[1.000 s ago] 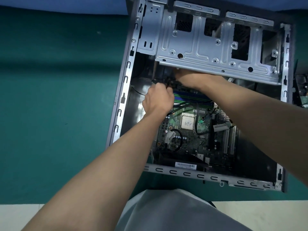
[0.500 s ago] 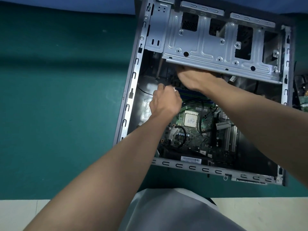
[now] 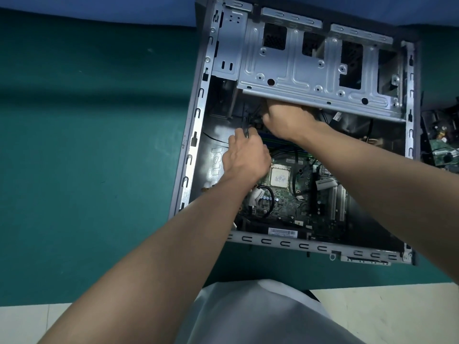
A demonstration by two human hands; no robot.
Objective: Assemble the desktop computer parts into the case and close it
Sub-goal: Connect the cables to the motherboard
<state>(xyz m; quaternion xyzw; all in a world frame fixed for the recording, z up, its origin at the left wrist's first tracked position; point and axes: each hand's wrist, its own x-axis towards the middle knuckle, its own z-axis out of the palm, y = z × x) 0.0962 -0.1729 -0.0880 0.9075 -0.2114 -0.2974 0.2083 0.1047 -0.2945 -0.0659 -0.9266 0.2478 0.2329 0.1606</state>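
At upper right, the drive cage [image 3: 298,70] is showing bare stamped metal, faintly shiny; the table cover [image 3: 87,157] at left is looking matt and cloth-like.

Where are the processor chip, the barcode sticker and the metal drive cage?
processor chip [image 3: 279,177], head view, centre of its lid.
barcode sticker [image 3: 283,231], head view, its middle.
metal drive cage [image 3: 295,70], head view, flat top plate.
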